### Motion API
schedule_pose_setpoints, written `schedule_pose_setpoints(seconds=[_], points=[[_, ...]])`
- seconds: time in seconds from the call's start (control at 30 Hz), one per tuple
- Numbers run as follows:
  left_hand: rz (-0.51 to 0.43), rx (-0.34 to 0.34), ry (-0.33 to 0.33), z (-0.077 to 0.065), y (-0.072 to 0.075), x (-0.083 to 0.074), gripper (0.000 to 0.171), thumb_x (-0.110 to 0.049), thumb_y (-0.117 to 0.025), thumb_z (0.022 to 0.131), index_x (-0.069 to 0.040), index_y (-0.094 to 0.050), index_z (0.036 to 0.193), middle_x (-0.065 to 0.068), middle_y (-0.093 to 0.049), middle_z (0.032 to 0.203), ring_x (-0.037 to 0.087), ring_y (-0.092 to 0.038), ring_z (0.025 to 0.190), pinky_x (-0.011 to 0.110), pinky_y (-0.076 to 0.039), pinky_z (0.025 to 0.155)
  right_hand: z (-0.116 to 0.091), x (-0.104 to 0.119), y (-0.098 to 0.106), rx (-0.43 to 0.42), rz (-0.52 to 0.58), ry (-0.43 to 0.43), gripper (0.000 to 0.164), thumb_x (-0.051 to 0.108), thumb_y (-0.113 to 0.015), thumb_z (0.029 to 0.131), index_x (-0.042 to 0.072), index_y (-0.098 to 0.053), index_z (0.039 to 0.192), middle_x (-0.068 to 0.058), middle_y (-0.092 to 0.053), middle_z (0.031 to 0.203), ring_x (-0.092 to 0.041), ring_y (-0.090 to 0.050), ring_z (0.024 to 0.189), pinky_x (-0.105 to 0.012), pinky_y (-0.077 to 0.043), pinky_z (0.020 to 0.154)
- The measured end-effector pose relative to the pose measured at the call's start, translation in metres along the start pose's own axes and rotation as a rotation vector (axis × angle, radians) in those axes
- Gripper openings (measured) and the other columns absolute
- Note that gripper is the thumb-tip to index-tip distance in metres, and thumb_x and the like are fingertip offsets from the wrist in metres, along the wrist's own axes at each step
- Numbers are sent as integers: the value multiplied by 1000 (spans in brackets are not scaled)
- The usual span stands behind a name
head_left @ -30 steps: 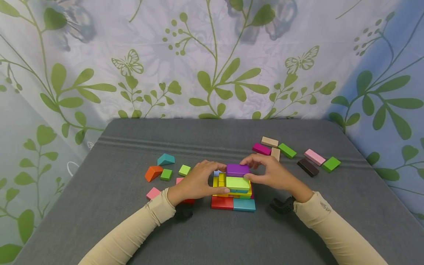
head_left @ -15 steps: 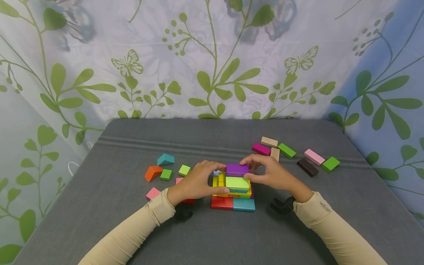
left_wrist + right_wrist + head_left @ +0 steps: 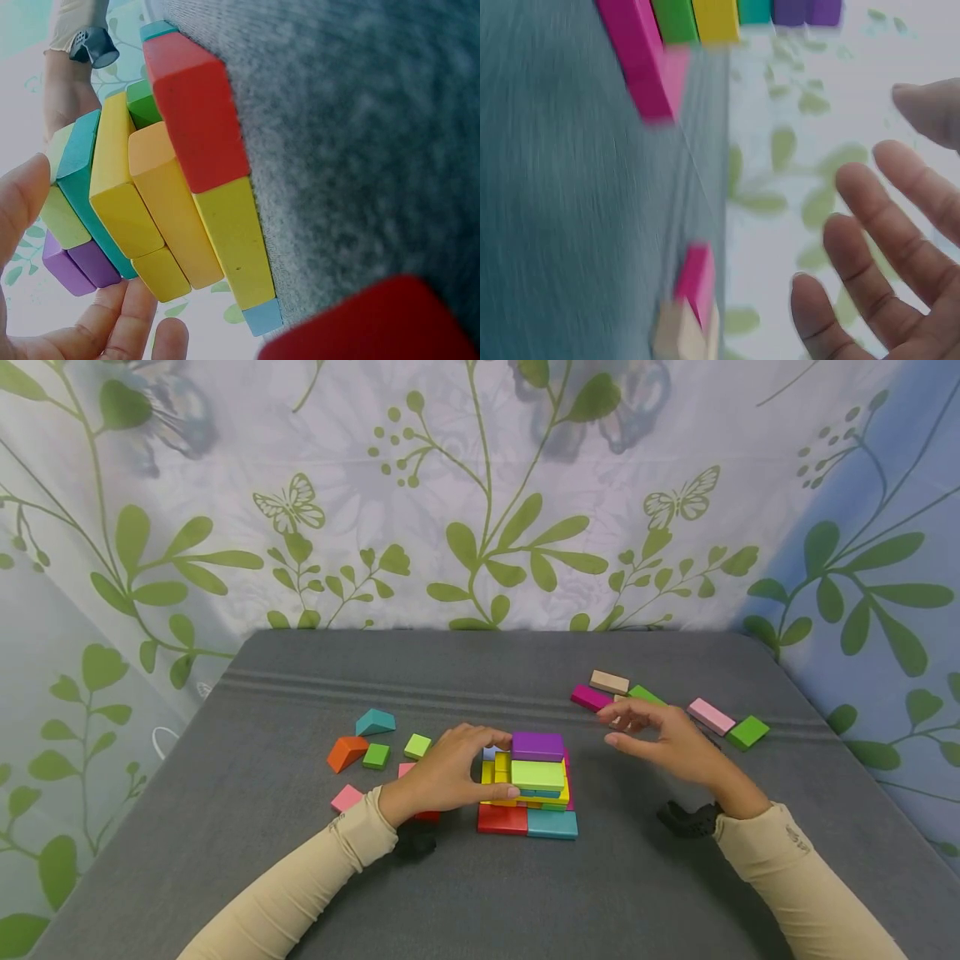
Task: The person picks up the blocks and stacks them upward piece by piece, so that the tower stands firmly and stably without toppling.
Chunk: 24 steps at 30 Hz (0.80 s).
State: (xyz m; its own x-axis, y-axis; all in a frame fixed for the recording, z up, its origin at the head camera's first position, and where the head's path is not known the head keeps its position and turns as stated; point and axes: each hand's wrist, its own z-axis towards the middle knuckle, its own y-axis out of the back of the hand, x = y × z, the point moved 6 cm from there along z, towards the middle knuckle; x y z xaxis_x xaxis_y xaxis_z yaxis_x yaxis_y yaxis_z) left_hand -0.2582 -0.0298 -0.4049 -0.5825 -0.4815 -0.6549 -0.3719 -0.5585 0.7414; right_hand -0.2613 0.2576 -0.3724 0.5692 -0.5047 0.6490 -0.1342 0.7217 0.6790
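L hand (image 3: 453,768) sits at left side of block stack (image 3: 502,766), thumb in front, fingers toward back, in a loose, wide C; tips appear to meet the upper blocks, but can't tell if they press; R hand (image 3: 660,743) is off to the right, apart from stack, thumb & fingers spread, slightly bent, w/ nothing in it.

Stack stands approx. mid-table, on the grey cloth (image 3: 480,902); purple block (image 3: 537,745) up top at back, lime block (image 3: 537,775) just in front of it; teal, yellow, orange & green layers below, seen edge-on in L wrist view; red block (image 3: 503,819) & blue-teal block (image 3: 552,824) lie end to end along bottom front; magenta shows at right edge.

Loose pcs left of stack: teal wedge (image 3: 375,722), orange block (image 3: 347,752), small green block (image 3: 377,756), small lime block (image 3: 417,745), pink block (image 3: 347,797); others partly hidden by L hand.

Right/back: beige block (image 3: 610,682), magenta block (image 3: 591,697), green block (image 3: 645,694) partly behind R hand, light pink block (image 3: 711,716), bright green block (image 3: 748,732); leaf-print curtain (image 3: 420,485) hangs behind table; sleeves are cream, w/ black wrist gear (image 3: 686,820) by R cuff.
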Motion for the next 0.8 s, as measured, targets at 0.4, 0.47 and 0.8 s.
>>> schedule_pose_setpoints(seconds=[0.4,0.47,0.8], points=[[7,1,-3,0,0,-1,69,-38,-85,94,-1,-62,147,10,-69,142,31,-57,127,56,-41,112,-42,-69,77,-46,-207,-276,25,7,-74,103,-3,-74,126,-7,-76,112,5,-62,91,-21,-53,73],[6,2,-5,0,0,-1,68,-38,-85,94,-1,-62,147,10,-69,142,31,-58,127,56,-41,112,-48,-80,84,-15,-233,-340,28,11,-74,103,-3,-73,127,-13,-76,114,3,-63,91,-25,-54,71],[7,3,-1,0,-1,-1,69,-38,-85,94,-2,-62,148,10,-68,142,31,-58,127,56,-41,113,-67,-115,93,169,-337,-507,42,21,-85,95,-9,-71,120,-12,-77,103,-25,-72,89,-40,-56,73]])
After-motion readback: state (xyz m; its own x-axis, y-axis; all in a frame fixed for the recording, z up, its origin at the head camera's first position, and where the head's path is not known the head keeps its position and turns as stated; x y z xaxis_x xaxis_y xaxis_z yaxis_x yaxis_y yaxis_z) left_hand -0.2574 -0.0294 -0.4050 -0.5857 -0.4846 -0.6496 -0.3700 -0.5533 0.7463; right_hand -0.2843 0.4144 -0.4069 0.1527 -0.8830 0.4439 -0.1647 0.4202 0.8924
